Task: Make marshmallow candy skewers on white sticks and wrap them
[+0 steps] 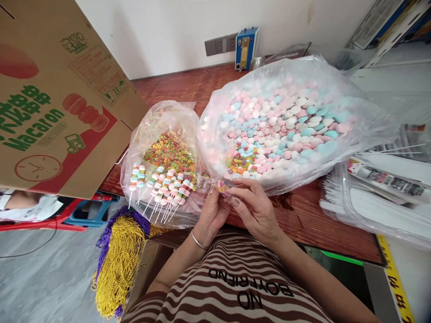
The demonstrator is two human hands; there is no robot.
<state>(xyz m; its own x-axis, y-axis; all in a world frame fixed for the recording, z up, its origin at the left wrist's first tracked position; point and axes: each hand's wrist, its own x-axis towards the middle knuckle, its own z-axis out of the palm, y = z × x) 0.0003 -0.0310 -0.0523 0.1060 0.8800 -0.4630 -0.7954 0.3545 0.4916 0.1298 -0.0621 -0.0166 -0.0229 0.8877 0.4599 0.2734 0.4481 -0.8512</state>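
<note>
Close in front of my body, a small printed plastic wrapper (204, 183) is stretched between my hands, pinkish and yellow at its right end. My left hand (213, 211) pinches it from below with thumb and fingers. From the right, the fingertips of my right hand (253, 210) close on its other end; whether anything is inside it, I cannot tell. Just left of my hands, several candy skewers (166, 190) on white sticks lie on a clear bag (134, 143) of small coloured ring candies (173, 150). Beyond my right hand spreads a large open bag of pink, white and blue candy discs (269, 130).
A tall cardboard box (67, 148) stands on the left. At right, a plastic tray (367, 206) holds white sticks and printed wrappers. A blue device (246, 48) sits by the wall sockets (220, 45). Gold and purple bead strands (121, 260) hang below the table edge.
</note>
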